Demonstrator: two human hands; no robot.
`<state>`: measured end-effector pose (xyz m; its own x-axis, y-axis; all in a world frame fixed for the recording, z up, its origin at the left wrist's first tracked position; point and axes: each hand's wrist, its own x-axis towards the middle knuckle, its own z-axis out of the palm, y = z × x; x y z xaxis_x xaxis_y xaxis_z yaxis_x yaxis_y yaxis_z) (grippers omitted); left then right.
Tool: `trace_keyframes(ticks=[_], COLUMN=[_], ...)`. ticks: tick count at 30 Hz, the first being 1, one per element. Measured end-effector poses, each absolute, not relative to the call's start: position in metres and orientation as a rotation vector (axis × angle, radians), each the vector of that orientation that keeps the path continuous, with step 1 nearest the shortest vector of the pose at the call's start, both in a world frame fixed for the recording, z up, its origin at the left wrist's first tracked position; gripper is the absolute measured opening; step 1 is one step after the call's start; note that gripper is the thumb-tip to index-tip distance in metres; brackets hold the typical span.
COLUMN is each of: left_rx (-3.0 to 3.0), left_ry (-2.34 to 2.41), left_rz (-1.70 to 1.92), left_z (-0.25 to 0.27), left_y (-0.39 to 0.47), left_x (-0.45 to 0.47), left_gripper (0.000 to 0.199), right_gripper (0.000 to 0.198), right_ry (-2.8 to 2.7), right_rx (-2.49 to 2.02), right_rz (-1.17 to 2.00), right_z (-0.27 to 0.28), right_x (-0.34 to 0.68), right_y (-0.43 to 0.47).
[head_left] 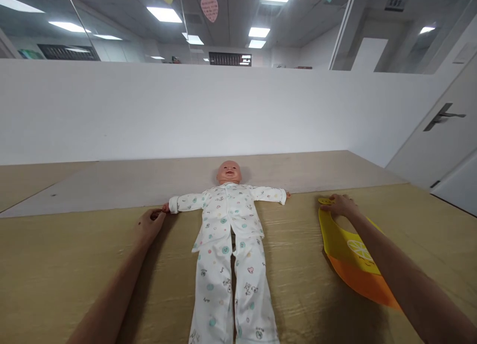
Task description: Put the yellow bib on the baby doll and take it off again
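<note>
Head view shows one doll (pixel 231 212) lying on the counter (pixel 294 279), legs cut off at bottom. Of two hands, the left hand (pixel 152 225) curls at the doll's fist (pixel 166 208), grip unclear; the right hand (pixel 341 205) pinches one bib (pixel 337 242), partly hidden by the forearm (pixel 406 274).

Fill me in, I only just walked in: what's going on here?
A person's right hand grips a yellow and orange bib by its neck strap, beside a doll. The left hand is at the doll's hand on the other side, apparently touching it. The doll lies face up on the table, arms spread, in a white top and trousers; the bib is not on it.
</note>
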<state>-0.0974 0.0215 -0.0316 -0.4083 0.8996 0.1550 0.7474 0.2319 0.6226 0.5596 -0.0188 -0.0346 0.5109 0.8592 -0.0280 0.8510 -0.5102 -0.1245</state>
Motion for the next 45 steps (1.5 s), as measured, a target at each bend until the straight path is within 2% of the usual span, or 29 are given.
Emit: trace_keyframes(ticks=[7, 11, 18, 26, 30, 35, 39, 45], left_rx=[1.554, 1.571, 1.577, 1.594, 1.583, 1.56, 1.544, 1.496], left_ry=[2.278, 2.277, 2.229, 2.196, 2.187, 2.14, 2.109, 2.09], left_rz=[0.939, 0.93, 0.966, 0.989, 1.042, 1.116, 1.158, 1.181], left_z=[-0.033, -0.04, -0.047, -0.046, -0.045, -0.044, -0.047, -0.047], left_y=[0.021, 0.025, 0.027, 0.026, 0.026, 0.025, 0.028, 0.026], left_x=[-0.097, -0.103, -0.107, -0.104, -0.103, -0.101, -0.101, -0.101], left_gripper=[0.028, 0.029, 0.028, 0.025, 0.018, 0.011, 0.013, 0.017], right_gripper=[0.059, 0.054, 0.034, 0.028, 0.021, 0.022, 0.033, 0.021], right_ry=[-1.833, -1.875, -1.768, -1.795, -1.85, -1.793, -1.764, -1.824], right_rx=[-2.522, -2.5, -2.447, -2.434, -2.312, -2.288, -2.213, -1.99], right_rz=[0.085, 0.134, 0.163, -0.012, -0.087, -0.143, -0.129, -0.291], right_z=[-0.043, -0.038, -0.036, -0.045, -0.048, -0.047, -0.047, -0.024], right_x=[0.577, 0.575, 0.56, 0.553, 0.538, 0.521, 0.524, 0.522], right_y=[-0.011, -0.011, -0.027, -0.033, -0.046, -0.059, -0.061, -0.065])
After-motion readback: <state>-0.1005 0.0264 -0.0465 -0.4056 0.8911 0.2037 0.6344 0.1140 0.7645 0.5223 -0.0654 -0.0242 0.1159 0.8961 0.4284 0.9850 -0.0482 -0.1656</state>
